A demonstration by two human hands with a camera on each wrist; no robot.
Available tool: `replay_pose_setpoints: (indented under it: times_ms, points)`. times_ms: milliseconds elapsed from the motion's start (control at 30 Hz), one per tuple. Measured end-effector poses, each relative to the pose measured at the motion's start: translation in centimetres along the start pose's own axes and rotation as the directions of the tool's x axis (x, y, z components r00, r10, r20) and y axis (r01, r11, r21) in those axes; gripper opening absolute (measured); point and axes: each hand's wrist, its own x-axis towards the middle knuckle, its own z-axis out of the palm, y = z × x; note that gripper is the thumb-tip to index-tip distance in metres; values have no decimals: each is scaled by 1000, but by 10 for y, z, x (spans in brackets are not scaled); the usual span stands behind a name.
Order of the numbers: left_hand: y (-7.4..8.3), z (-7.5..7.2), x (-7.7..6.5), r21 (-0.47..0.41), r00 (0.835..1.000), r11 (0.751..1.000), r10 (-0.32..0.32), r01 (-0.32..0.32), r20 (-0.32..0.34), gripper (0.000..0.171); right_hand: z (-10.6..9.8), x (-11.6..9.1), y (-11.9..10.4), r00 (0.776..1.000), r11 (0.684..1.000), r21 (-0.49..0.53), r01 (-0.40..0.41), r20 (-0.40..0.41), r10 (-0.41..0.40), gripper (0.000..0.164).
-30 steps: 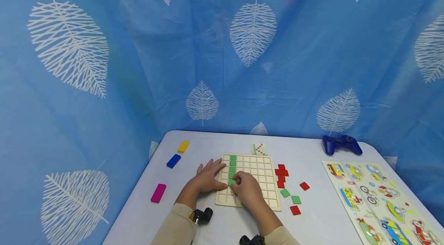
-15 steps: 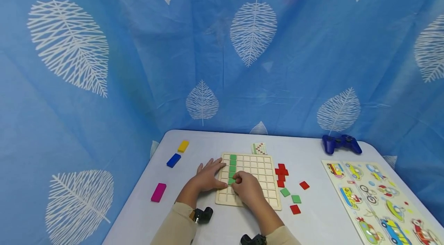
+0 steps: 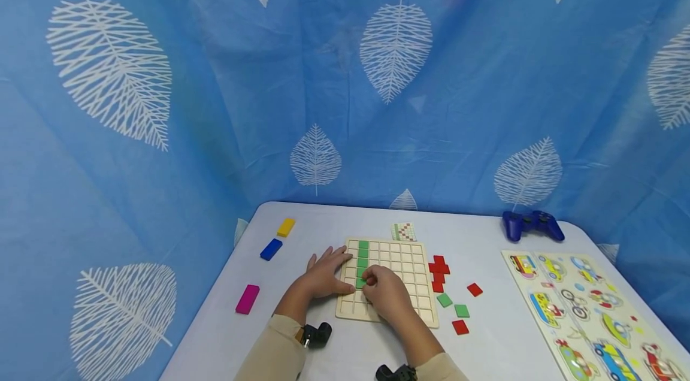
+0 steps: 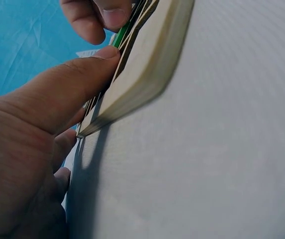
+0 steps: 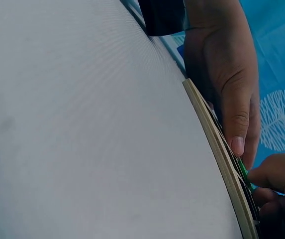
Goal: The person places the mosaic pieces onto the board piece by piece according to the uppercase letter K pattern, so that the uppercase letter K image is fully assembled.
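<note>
A wooden grid board (image 3: 418, 278) lies on the white table, with a column of green square tiles (image 3: 363, 253) near its left side. My left hand (image 3: 324, 277) rests along the board's left edge, fingers spread; its thumb lies on the rim in the left wrist view. My right hand (image 3: 387, 293) bends over the board, thumb and forefinger pinching the lowest green tile (image 3: 359, 282) of the column, which sits at its cell. The fingers partly cover that tile. In the right wrist view, only a green sliver (image 5: 243, 170) shows between both hands.
Right of the board lie several red tiles (image 3: 438, 268) and two loose green tiles (image 3: 462, 311). A pattern card (image 3: 403, 232) is behind it. Yellow (image 3: 286, 227), blue (image 3: 271, 249) and magenta (image 3: 247, 299) blocks lie left. A game controller (image 3: 532, 226) and picture puzzle (image 3: 584, 309) are at right.
Almost nothing differs. My right hand stays at the lowest green tile with only slight finger movement, and my left hand keeps its place on the board's edge.
</note>
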Motion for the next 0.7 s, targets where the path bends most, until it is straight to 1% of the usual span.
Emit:
replay_pose_setpoints:
  times_ms: [167, 333, 400, 500, 700]
  points:
    - [1, 0, 0, 10, 1000, 1000, 0, 0, -2, 88, -3, -1, 3, 999, 1000, 21, 18, 26, -19, 14]
    - [1, 2, 2, 18, 1000, 1000, -5, 5, 0, 88, -10, -5, 6, 996, 993, 95, 71, 56, -76, 14]
    - [0, 2, 3, 18, 1000, 1000, -7, 7, 1, 88, -15, -8, 7, 995, 991, 117, 71, 60, -78, 14]
    - [-1, 3, 3, 13, 1000, 1000, -4, 4, -1, 89, -24, -13, 10, 997, 992, 119, 47, 49, -53, 14]
    - [-4, 3, 4, -2, 1000, 1000, -3, 3, 0, 90, -44, -26, 22, 1000, 996, 85, -16, -3, 17, 14]
